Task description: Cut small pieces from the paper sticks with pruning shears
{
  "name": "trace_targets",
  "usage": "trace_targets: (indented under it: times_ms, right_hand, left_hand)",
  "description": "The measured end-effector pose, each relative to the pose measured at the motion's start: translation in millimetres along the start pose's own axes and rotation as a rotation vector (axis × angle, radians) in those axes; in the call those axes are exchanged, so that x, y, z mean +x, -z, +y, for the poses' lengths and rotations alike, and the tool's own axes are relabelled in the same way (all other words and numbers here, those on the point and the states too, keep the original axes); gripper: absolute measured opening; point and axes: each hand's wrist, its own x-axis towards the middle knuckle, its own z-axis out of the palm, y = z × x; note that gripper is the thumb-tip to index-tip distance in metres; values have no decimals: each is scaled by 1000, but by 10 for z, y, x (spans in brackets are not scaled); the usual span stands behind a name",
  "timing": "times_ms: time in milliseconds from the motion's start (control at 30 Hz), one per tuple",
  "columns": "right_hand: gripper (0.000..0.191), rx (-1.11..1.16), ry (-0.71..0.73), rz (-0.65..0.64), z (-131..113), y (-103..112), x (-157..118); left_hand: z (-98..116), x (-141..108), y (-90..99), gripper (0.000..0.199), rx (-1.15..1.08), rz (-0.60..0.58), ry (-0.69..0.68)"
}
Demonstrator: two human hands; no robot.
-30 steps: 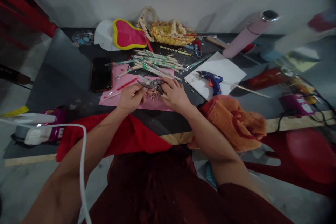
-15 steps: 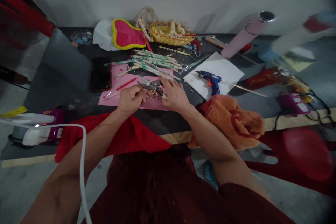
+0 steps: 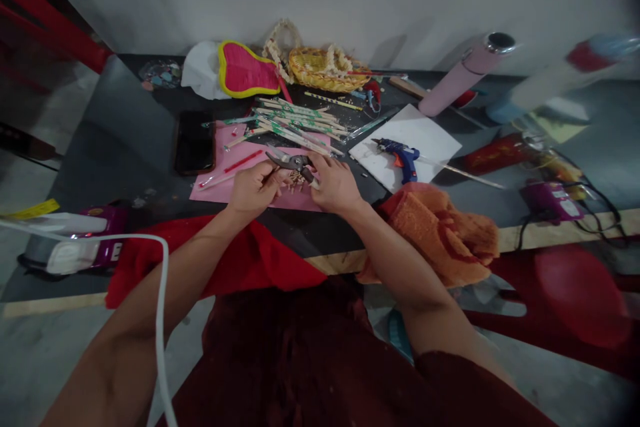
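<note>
Steel pruning snips [image 3: 293, 161]: dark blades pointing toward the left hand, above the pink paper, pivot near the middle of the work area.
Right hand [image 3: 335, 183]: narrow grip, fingers and thumb closed on the handle end of the snips.
Left hand [image 3: 253, 188]: fingers curled, just beside and below the blades; whether they hold anything cannot be told.
Small wooden pieces [image 3: 297, 178]: loose heap between the hands, on the paper.
Pink paper sheet [image 3: 215, 197]: beneath hands and heap, with a thin red stick [image 3: 243, 161] lying on it.
Wooden sticks [image 3: 295, 123]: loose pile beyond the snips, many bound with green-patterned strips.
Blue glue gun [image 3: 403, 159]: on its side on a white board [image 3: 425, 133], right of the hands.
Black smartphone [image 3: 195, 143]: face up, left of the paper.
Woven basket [image 3: 323, 70]: yellow, near the wall, beside a pink-and-yellow padded piece [image 3: 245, 70].
Pink tube [image 3: 463, 77]: lying at the far right of the sticks.
Orange towel [image 3: 435, 237]: bunched at the near table edge, under the right forearm's side.
Red cloth [image 3: 220, 260]: draped over the near edge, under the left forearm.
White cable [image 3: 160, 293]: looping across the left arm.
</note>
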Motion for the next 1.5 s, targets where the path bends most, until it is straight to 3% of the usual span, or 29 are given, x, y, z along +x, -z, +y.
trace_targets:
  times_ms: [167, 333, 500, 733, 1000, 1200, 1367, 1500]
  right_hand:
    - [60, 15, -9, 7, -2, -4, -4]
    - [74, 32, 29, -13, 69, -7, 14]
    - [68, 67, 44, 0, 114, -42, 33]
    - [56, 84, 26, -8, 66, -38, 23]
    - [56, 92, 15, -14, 49, 0, 2]
    - [58, 84, -14, -19, 63, 5, 9]
    - [64, 35, -6, -49, 88, 40, 22]
    - [67, 37, 13, -51, 121, 46, 29]
  left_hand:
    - [-47, 11, -6, 26, 21, -2, 1]
    - [12, 23, 12, 29, -81, -90, 50]
    - [47, 38, 31, 31, -122, -117, 95]
    - [1, 41, 30, 33, -169, -90, 108]
    - [-22, 39, 18, 29, -101, -72, 63]
    - [-23, 50, 12, 17, -13, 65, 44]
    - [-54, 45, 7, 25, 16, -10, 51]
    - [-51, 51, 16, 26, -101, -86, 101]
